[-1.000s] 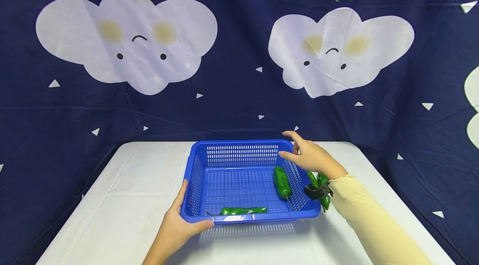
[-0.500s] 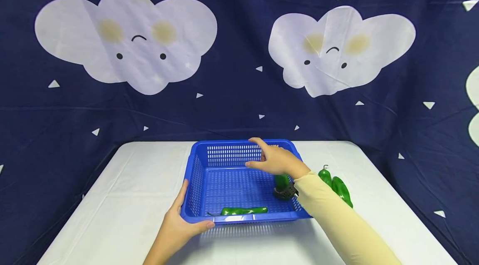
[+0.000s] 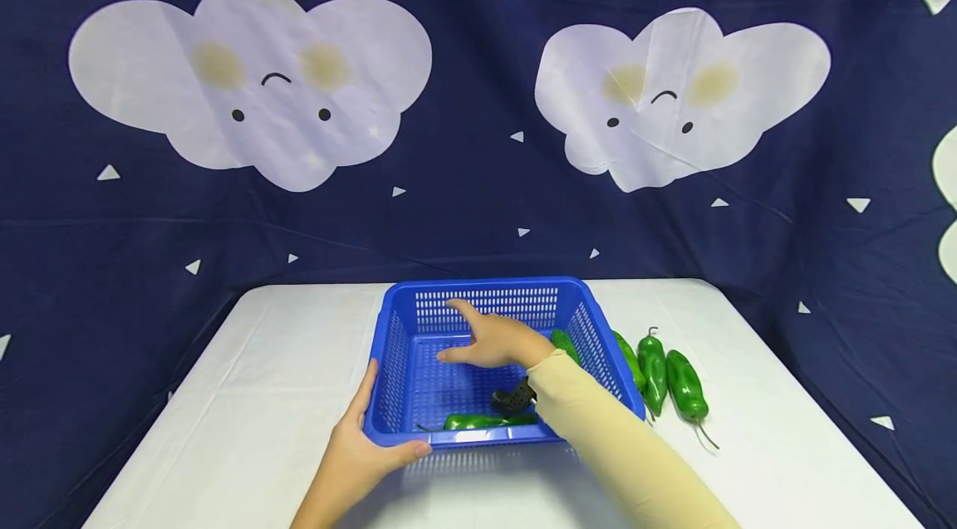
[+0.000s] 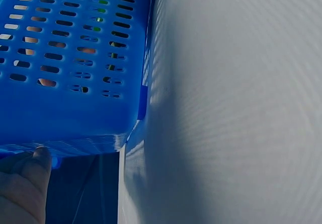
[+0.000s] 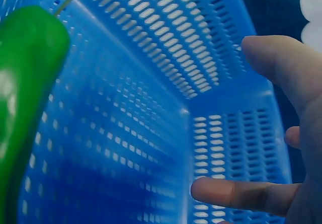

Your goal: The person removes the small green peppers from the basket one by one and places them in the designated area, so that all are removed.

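A blue plastic basket (image 3: 478, 284) with slotted walls stands on the table, and my left hand (image 3: 357, 446) holds its front left corner, thumb along the front rim and fingers against the left side. Above the basket's inside reaches my right hand (image 3: 489, 338), thumb and index finger spread, nothing between them. One long green pepper (image 3: 478, 421) lies along the front wall; in the right wrist view the green pepper (image 5: 30, 83) is large at the left. Another green pepper (image 3: 564, 344) is by the right wall, partly hidden by my right arm.
Right of the basket, three green peppers lie on the white-covered table (image 3: 239, 396): one pepper (image 3: 630, 363) against the basket wall, a middle pepper (image 3: 654, 371) and an outer pepper (image 3: 686, 384). A dark blue curtain (image 3: 478, 213) with clouds hangs behind.
My right hand has moved left from the basket's right rim to over its inside, still spread. The peppers at the right have come into view. My left hand and the basket stay put.
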Demonstrator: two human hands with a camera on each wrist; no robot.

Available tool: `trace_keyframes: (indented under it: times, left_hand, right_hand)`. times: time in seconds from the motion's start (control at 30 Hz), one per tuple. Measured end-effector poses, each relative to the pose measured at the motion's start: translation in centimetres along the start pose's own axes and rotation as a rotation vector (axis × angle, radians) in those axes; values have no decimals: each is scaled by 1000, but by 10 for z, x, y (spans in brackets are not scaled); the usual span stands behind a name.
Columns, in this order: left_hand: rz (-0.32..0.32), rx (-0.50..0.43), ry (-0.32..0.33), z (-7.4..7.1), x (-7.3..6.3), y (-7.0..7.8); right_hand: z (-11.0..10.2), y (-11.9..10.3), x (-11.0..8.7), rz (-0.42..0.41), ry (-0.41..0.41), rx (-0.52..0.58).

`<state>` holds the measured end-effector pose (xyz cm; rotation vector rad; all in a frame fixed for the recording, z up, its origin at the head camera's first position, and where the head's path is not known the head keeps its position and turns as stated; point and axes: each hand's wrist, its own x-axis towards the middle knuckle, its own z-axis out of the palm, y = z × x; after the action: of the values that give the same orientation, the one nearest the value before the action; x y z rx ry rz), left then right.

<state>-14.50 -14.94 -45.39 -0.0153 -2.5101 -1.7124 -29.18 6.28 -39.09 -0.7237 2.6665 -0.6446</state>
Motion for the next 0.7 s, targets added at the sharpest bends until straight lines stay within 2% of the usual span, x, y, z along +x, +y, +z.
trace_keyframes:
  times: [0.17, 0.4, 0.7]
  left_hand:
    - [-8, 16, -1, 0, -1, 0]
    - [14, 43, 15, 0, -1, -2]
    - [20, 51, 10, 1, 0, -3]
  right_hand:
    - [16, -6, 6, 18, -47, -11]
    - [29, -14, 11, 39, -95, -28]
    - [34, -18, 11, -22, -199, 37]
